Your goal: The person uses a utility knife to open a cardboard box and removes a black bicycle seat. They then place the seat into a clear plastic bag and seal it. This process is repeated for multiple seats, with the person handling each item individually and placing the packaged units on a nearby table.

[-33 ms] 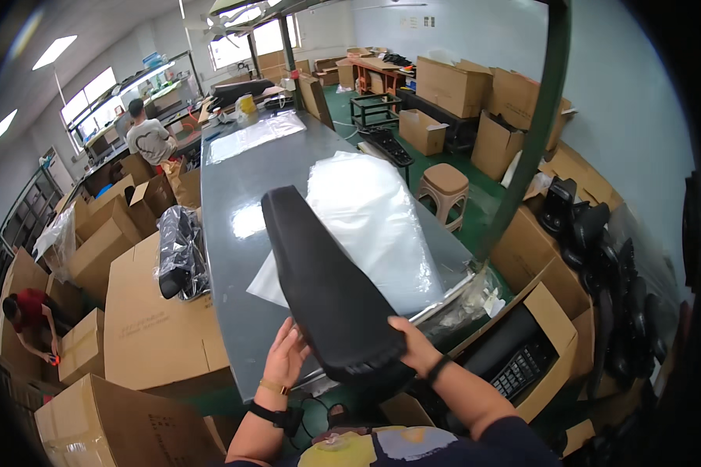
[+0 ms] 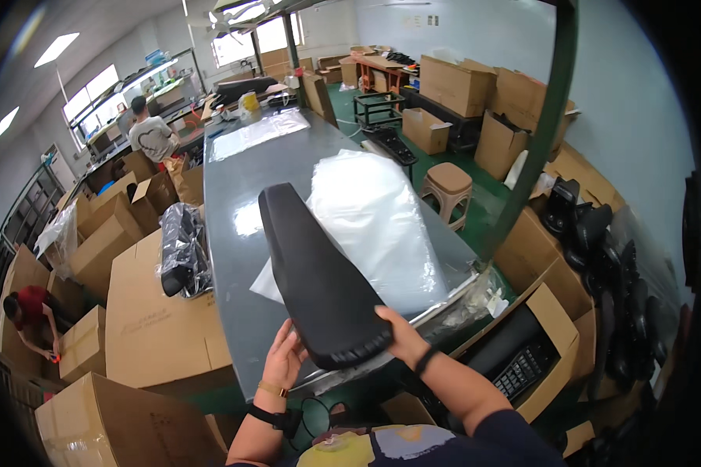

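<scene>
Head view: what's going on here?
A person's right hand grips the near end of a long black seat-like pad, while the left hand is at its left edge, fingers loosely open. The pad is at the near part of a grey table, in front of a pile of clear plastic. To the left, a plastic-wrapped black item lies on a large carton.

Black seat [image 2: 319, 284] between left hand [image 2: 286, 356] and right hand [image 2: 403, 336], grey table [image 2: 234, 180]

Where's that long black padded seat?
The seat is central in the head view, between the left hand and right hand, partly over the grey metal table.
</scene>
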`<state>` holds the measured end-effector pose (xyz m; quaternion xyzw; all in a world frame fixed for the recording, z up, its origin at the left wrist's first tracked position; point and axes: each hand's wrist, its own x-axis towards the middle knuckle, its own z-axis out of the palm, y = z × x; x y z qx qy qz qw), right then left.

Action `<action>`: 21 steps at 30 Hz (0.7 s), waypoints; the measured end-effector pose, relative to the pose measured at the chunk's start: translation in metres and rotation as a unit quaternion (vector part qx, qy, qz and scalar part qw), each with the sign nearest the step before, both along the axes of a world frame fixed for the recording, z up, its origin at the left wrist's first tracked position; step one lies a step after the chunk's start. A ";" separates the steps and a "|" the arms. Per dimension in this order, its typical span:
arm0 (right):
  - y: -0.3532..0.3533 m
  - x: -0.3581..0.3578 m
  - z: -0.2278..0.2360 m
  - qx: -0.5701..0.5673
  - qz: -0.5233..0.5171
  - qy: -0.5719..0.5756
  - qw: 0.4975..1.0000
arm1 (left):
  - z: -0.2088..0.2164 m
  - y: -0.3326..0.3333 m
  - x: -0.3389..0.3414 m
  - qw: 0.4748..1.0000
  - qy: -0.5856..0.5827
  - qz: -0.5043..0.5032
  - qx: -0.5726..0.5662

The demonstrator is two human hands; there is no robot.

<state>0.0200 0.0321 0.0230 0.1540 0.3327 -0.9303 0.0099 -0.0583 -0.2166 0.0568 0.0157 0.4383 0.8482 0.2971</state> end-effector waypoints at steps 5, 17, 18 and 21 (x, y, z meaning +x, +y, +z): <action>-0.063 -0.119 0.011 -0.028 0.046 -0.065 0.996 | -0.071 -0.071 0.019 0.957 0.091 0.032 -0.273; 0.033 0.016 -0.034 0.148 0.005 -0.165 0.975 | -0.105 -0.058 0.019 0.730 0.427 -0.022 -0.534; 0.046 0.038 -0.040 0.135 -0.034 -0.175 0.975 | -0.101 -0.046 0.017 0.733 0.431 -0.042 -0.524; 0.088 0.099 -0.067 0.136 -0.151 -0.247 0.947 | -0.089 0.000 0.024 0.734 0.447 -0.124 -0.496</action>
